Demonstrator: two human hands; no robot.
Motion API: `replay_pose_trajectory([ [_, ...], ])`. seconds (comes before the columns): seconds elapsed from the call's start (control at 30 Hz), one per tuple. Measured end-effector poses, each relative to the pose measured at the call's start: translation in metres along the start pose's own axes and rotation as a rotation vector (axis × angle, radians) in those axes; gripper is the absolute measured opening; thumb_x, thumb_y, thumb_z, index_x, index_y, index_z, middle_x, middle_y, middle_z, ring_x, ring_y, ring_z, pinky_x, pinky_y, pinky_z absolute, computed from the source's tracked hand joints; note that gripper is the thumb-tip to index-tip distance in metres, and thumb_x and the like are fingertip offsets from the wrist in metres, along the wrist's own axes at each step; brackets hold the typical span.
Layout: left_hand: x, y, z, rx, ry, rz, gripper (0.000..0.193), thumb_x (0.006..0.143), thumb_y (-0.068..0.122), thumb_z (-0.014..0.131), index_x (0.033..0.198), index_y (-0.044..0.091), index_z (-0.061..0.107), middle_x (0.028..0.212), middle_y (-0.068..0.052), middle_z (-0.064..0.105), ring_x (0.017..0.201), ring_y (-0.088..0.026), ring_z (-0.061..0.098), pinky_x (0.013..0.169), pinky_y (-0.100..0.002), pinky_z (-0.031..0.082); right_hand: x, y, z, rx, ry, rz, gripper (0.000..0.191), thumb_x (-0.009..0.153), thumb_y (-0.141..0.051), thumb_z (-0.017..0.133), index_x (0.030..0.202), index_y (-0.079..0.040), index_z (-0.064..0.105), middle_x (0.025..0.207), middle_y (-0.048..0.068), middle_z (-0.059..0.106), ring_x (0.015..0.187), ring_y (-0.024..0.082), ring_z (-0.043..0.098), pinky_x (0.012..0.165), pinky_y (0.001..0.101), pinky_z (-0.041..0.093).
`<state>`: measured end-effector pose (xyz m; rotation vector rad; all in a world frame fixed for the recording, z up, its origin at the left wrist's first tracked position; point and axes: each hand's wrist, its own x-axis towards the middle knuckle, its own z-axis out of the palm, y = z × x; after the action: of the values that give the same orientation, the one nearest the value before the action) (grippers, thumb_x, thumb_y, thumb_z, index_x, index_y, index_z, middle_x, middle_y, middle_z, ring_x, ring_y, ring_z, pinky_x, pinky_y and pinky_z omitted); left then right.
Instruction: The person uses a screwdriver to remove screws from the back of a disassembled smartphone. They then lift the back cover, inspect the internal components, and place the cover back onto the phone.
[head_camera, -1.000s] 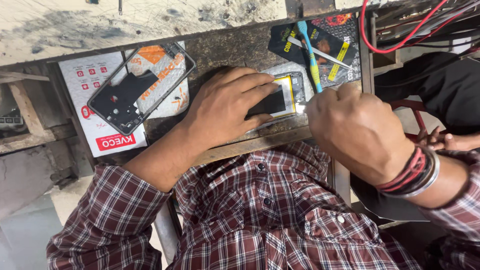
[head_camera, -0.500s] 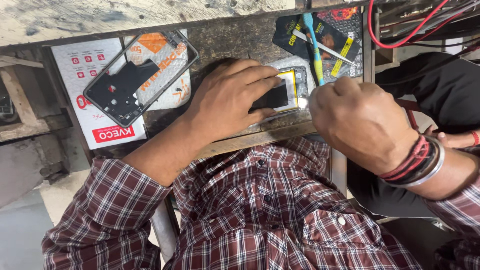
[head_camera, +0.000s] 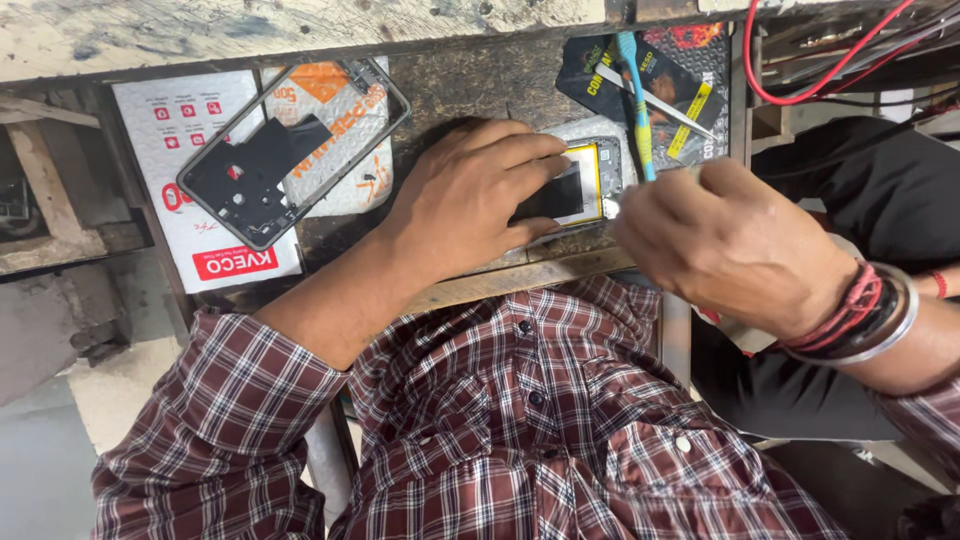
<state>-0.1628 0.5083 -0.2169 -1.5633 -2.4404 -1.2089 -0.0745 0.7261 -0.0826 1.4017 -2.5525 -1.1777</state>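
The left hand (head_camera: 470, 205) hides most of the opened phone (head_camera: 585, 185); right grip unclear

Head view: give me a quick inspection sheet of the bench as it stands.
Surface: worn wooden bench, scratched.
Job's things: opened phone with yellow-edged part, flat on bench.
Clutter: bare phone frame on white packets; dark packets; tweezers.
Hands: left hand presses on phone; right hand grips blue-handled tool, tip at phone.
Cables: red wire at upper right.
Surroundings: plaid shirt; concrete floor.
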Motion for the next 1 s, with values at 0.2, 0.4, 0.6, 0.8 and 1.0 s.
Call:
replay_pose_trajectory([
  [0.2,0.0003,-0.0002,0.002,0.004,-0.004,-0.011,0.061,0.076,0.032,0.088,0.128,0.007,0.068,0.136,-0.005,0.064,0.127,-0.025,0.057,0.106,-0.039,0.049,0.0035,-0.0006,-0.0032,0.101,-0.346,0.191,0.019,0.101,-0.022,0.062,0.084,-0.015,0.061,0.077,-0.004,0.057,0.074,0.011,0.054,0.054,0.0231,0.045],
  [0.4,0.0017,-0.0004,0.0053,-0.015,-0.001,-0.008,0.061,0.076,0.032,0.087,0.128,0.006,0.069,0.135,-0.006,0.064,0.128,-0.024,0.056,0.108,-0.037,0.049,0.0011,0.0043,-0.0039,0.073,0.02,0.149,0.012,0.078,-0.022,0.066,0.089,-0.016,0.066,0.084,-0.006,0.061,0.075,0.009,0.055,0.062,0.021,0.048],
  [0.6,0.0003,-0.0018,0.0029,-0.001,0.003,0.001,0.06,0.078,0.034,0.087,0.127,0.006,0.069,0.134,-0.005,0.064,0.127,-0.024,0.057,0.105,-0.038,0.049,0.0006,0.0046,-0.0051,0.147,-0.128,0.071,0.01,0.084,-0.019,0.069,0.082,-0.01,0.064,0.08,-0.005,0.06,0.074,0.012,0.057,0.063,0.0242,0.052],
  [0.8,0.0007,0.0003,0.0021,0.008,0.013,-0.001,0.059,0.078,0.035,0.087,0.127,0.007,0.069,0.135,-0.005,0.064,0.127,-0.023,0.057,0.105,-0.037,0.049,-0.0025,0.0045,-0.0042,0.183,-0.383,0.157,0.008,0.098,-0.021,0.064,0.096,-0.013,0.064,0.085,-0.002,0.059,0.076,0.011,0.056,0.057,0.0237,0.05],
  [1.0,0.0014,0.0022,-0.0009,0.01,-0.018,-0.011,0.058,0.079,0.035,0.086,0.127,0.008,0.07,0.134,-0.004,0.064,0.126,-0.023,0.057,0.105,-0.038,0.049,-0.005,0.0063,-0.0015,0.155,-0.12,0.164,0.03,0.08,-0.019,0.068,0.11,-0.018,0.071,0.096,-0.003,0.062,0.074,0.01,0.055,0.058,0.0227,0.05],
])
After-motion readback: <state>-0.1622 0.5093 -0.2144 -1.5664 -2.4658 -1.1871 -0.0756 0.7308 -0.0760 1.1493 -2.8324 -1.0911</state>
